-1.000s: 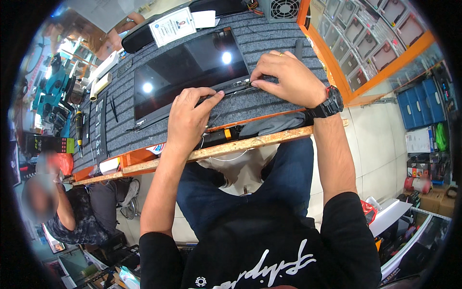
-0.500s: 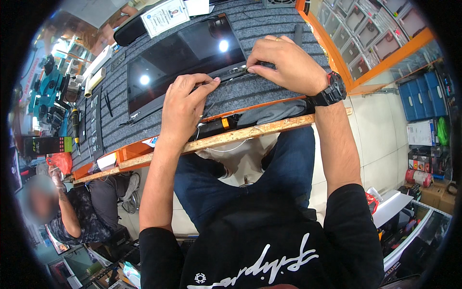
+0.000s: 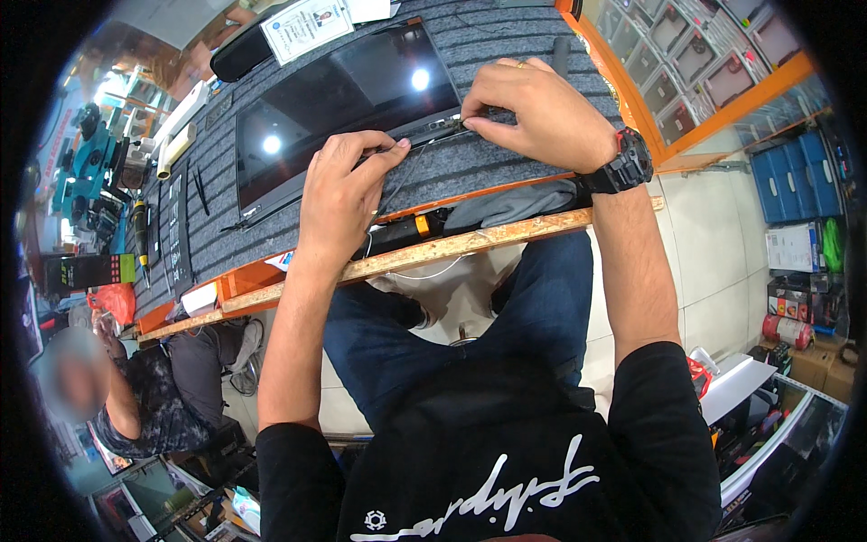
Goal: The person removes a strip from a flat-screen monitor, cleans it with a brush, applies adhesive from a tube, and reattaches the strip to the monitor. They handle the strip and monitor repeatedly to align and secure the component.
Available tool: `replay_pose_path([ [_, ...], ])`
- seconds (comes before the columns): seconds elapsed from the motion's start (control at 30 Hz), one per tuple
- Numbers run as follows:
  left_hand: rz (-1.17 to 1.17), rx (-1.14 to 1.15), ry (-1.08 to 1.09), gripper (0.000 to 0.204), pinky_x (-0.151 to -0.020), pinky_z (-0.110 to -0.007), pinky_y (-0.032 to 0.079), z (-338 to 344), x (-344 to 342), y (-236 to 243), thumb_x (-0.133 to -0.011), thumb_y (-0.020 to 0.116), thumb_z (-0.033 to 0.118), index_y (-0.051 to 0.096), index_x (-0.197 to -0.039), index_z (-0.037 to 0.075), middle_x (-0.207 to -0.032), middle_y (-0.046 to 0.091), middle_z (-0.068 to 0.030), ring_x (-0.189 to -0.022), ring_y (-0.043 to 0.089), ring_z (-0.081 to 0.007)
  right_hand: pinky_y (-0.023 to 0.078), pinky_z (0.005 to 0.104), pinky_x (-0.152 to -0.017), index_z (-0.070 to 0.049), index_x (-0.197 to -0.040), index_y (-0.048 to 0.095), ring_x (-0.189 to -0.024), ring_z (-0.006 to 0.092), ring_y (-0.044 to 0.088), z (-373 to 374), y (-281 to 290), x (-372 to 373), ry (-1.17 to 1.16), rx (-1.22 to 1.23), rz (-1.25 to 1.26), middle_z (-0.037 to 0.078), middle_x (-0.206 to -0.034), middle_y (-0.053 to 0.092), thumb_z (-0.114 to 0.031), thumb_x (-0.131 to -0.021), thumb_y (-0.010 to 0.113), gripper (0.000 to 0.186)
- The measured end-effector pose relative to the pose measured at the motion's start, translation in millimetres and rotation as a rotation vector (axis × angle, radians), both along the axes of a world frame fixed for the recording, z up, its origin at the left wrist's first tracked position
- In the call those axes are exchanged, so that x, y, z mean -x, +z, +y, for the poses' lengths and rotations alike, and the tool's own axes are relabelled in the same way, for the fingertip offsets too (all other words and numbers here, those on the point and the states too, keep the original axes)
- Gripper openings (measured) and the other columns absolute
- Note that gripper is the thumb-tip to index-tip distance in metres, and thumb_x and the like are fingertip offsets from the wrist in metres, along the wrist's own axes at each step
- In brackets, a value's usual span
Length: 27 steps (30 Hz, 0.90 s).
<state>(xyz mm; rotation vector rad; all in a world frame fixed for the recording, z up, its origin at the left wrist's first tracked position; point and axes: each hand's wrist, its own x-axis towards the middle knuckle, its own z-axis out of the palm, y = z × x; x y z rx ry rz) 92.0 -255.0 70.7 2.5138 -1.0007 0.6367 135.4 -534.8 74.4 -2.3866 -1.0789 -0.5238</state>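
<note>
A dark laptop screen panel point(image 3: 312, 122) lies face up on the ribbed grey mat point(image 3: 506, 41), its glossy surface reflecting two lights. At its near edge, my left hand point(image 3: 348, 185) has thumb and forefinger closed on a thin dark strip point(image 3: 394, 188), which trails down toward the table's front edge. My right hand point(image 3: 537, 113) pinches at the near right corner of the panel, beside a small hinge-like part point(image 3: 444, 124). What lies between those right fingertips is too small to make out. A black watch point(image 3: 623, 163) is on my right wrist.
Tweezers point(image 3: 200, 190), a long black strip-like part point(image 3: 177, 230) and a yellow-black screwdriver point(image 3: 140, 233) lie to the left. An open drawer with grey cloth point(image 3: 510, 206) sits under the table's front edge. Another person point(image 3: 149, 397) sits at lower left.
My left fingertips have shifted slightly up and left, and more of the thin dark strip shows below them. My right hand stays nearly in place at the panel's corner.
</note>
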Motion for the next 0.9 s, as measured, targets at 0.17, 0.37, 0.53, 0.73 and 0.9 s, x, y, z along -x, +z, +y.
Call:
replay_pose_path([
  [0.17,0.002,-0.011,0.002,0.027,-0.085,-0.039,0.049,0,1,1,-0.083,0.072,0.000,0.075,-0.108,0.010,-0.106,0.067,-0.0011,-0.099,0.062,-0.0236,0.046,0.0385,-0.093,-0.014,-0.109,0.073,-0.107,0.0214,0.063,13,-2,2,0.070,-0.009,-0.085,0.000,-0.106,0.068,-0.016,-0.089,0.075,0.020],
  [0.37,-0.009,-0.012,-0.002,0.026,-0.084,-0.039,0.049,0,1,0,-0.085,0.072,0.002,0.075,-0.109,0.010,-0.105,0.067,-0.0010,-0.099,0.063,-0.0232,0.047,0.0373,-0.092,-0.014,-0.106,0.073,-0.107,0.0199,0.062,21,-1,5,0.073,0.093,-0.135,-0.001,-0.105,0.068,-0.013,-0.087,0.075,0.019],
  [0.53,-0.008,0.005,-0.008,0.026,-0.084,-0.039,0.049,1,-1,-1,-0.085,0.071,0.003,0.075,-0.109,0.011,-0.105,0.067,-0.0010,-0.099,0.063,-0.0229,0.048,0.0388,-0.088,-0.013,-0.101,0.072,-0.102,0.0221,0.061,24,0,6,0.085,0.070,-0.130,0.000,-0.098,0.067,-0.014,-0.087,0.072,0.013],
  [0.73,-0.004,0.000,-0.010,0.032,-0.085,-0.040,0.051,5,-2,-5,-0.079,0.073,-0.001,0.075,-0.110,0.008,-0.105,0.068,-0.0051,-0.096,0.064,-0.0273,0.047,0.0369,-0.086,-0.012,-0.100,0.073,-0.102,0.0222,0.061,26,4,8,0.065,0.104,-0.100,-0.001,-0.099,0.068,-0.011,-0.086,0.074,0.014],
  [0.9,-0.026,0.066,-0.011,0.025,-0.081,-0.039,0.053,8,-1,-4,-0.083,0.074,0.001,0.075,-0.106,0.007,-0.102,0.069,-0.0056,-0.093,0.066,-0.0261,0.046,0.0377,-0.084,-0.012,-0.096,0.072,-0.099,0.0220,0.061,29,5,8,0.079,0.073,-0.157,0.000,-0.094,0.066,-0.012,-0.087,0.071,0.009],
])
